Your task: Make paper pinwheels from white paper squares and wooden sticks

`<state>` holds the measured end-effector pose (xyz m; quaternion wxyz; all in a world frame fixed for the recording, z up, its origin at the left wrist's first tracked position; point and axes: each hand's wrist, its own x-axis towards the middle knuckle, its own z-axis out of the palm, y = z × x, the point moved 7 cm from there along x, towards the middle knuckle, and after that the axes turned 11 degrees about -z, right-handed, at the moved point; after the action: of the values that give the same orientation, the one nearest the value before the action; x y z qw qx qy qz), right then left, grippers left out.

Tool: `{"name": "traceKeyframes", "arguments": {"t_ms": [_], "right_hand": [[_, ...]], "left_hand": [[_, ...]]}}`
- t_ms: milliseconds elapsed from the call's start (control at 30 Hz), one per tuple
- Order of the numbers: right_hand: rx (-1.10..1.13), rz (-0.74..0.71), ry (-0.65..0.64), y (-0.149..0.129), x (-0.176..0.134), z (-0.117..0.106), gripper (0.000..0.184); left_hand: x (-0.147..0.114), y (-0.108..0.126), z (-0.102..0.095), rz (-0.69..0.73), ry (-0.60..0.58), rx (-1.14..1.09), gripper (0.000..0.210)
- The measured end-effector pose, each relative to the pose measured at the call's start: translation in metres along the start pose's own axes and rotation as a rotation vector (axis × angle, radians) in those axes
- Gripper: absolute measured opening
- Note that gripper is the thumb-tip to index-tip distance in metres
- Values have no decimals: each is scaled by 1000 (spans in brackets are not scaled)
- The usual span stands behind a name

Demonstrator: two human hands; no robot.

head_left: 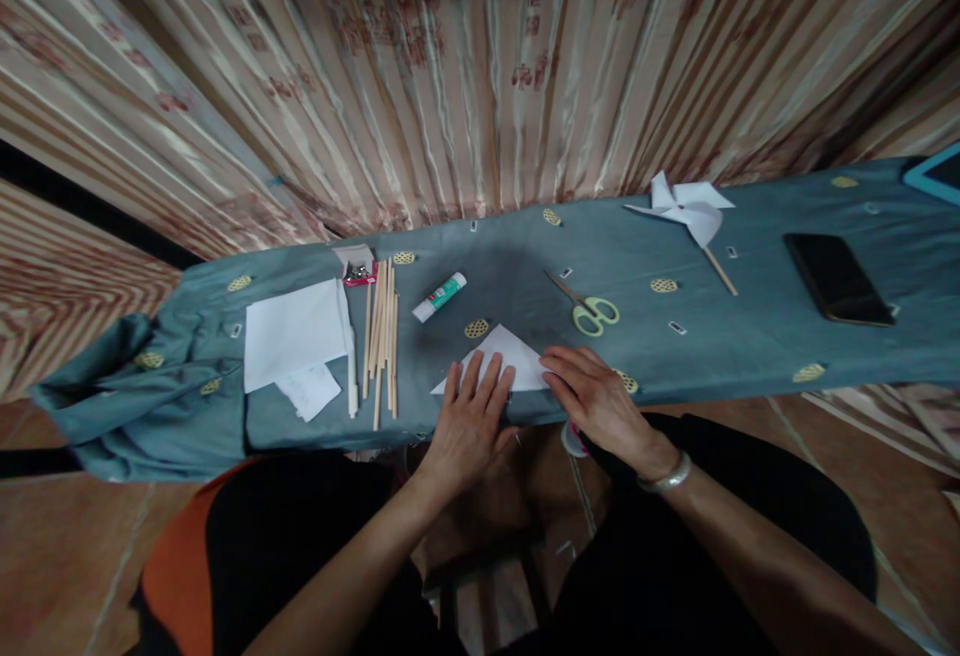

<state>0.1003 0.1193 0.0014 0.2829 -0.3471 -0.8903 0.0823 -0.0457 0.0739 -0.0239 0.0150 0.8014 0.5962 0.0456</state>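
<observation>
A white sheet of paper, folded into a triangle, lies near the table's front edge with its peak pointing away from me. My left hand rests flat across its left half, fingers spread and pressing it down. At the triangle's right corner, my right hand has its fingers together and closed on the paper; the fold under them is partly hidden. Just beyond the paper are green-handled scissors, blades partly open, and a capped glue stick.
Left of me lie several wooden sticks, a white pen, white paper sheets and a small red box of metal pieces. Rightward are a paper pinwheel, a dark phone and a blue-edged tablet. A curtain hangs behind.
</observation>
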Motion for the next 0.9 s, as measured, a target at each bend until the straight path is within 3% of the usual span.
{"name": "traceKeyframes", "arguments": {"t_ms": [333,567,900], "right_hand": [[45,57,-40,3,1,2,33],[6,22,-54,1,3,2,32],[-135,130,23,-4,10,11,35]], "left_hand": [[1,0,3,4,2,-19,74],[2,0,4,3,-6,-12,77],[3,-1,8,0,-25,31,79]]}}
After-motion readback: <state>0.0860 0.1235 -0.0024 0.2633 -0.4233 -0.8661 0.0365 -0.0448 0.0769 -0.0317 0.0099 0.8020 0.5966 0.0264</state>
